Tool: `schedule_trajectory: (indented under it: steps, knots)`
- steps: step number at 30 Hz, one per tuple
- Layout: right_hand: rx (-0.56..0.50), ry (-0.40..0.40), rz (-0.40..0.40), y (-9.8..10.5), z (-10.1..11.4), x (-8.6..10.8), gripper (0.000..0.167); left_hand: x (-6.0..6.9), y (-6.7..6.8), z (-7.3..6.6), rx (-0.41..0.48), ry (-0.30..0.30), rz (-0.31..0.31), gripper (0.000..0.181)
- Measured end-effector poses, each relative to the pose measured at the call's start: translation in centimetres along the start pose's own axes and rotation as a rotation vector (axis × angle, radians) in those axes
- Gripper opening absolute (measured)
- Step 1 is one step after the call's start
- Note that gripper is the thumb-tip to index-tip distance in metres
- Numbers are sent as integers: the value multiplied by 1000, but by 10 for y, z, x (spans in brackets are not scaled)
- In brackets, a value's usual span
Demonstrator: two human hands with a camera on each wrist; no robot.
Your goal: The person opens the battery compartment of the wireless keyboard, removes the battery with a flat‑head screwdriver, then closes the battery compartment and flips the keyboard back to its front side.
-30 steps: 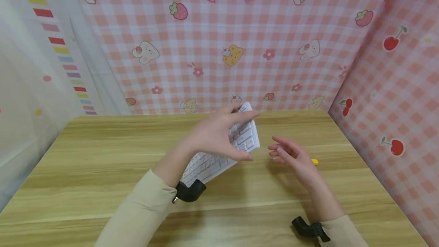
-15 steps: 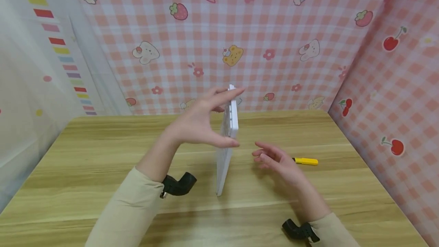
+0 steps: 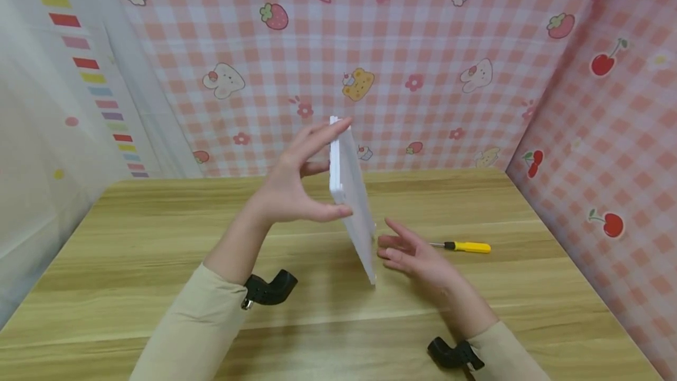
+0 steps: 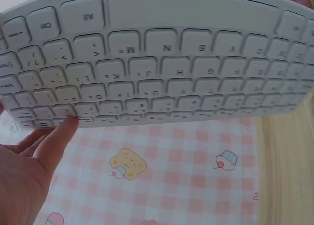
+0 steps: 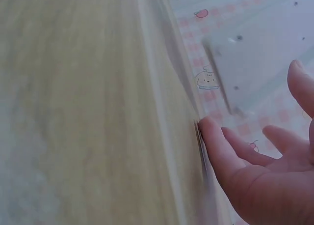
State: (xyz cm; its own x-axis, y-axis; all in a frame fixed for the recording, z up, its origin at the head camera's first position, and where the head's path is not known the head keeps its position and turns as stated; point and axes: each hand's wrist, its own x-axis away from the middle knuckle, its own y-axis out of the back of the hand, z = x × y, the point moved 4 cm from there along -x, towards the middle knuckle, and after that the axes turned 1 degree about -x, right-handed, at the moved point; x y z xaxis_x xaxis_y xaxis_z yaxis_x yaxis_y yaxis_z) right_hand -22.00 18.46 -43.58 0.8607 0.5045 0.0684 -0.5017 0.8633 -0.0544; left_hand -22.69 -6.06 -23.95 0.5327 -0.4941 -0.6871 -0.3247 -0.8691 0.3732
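A white keyboard (image 3: 357, 199) is held up and tilted on edge above the wooden table, its plain back turned to the right in the head view. The left hand (image 3: 291, 184) grips its upper end between thumb and fingers. Rows of keys on the keyboard (image 4: 167, 63) fill the left wrist view. Beside the lower part of the back, the right hand (image 3: 418, 257) has its fingers loosely extended and holds nothing. In the right wrist view, the keyboard's back (image 5: 265, 48) shows small dark dots, apart from the right hand (image 5: 274, 181).
A screwdriver with a yellow handle (image 3: 472, 247) lies on the wooden table (image 3: 158, 240), just right of the right hand. Pink checked cloth (image 3: 317, 46) stands behind the table and along its right side, and pale cloth hangs at the left.
The left hand has raised and turned the keyboard, so its back shows instead of its keys. The right hand has moved left, leaving more of the screwdriver visible.
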Motion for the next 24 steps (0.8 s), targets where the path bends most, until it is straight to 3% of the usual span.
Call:
schedule_trajectory:
  steps: [5,9,14,24]
  knots:
    - [-66,9,39,0,-1,-2,79,2,2,4,118,-57,-53,102]
    - [-87,3,-18,3,-2,-3,82,5,2,7,140,-57,-68,100]
    - [-44,14,-126,6,1,-1,79,9,3,10,148,-37,-73,100]
    - [73,-4,-235,24,7,12,77,29,11,19,119,51,-30,103]
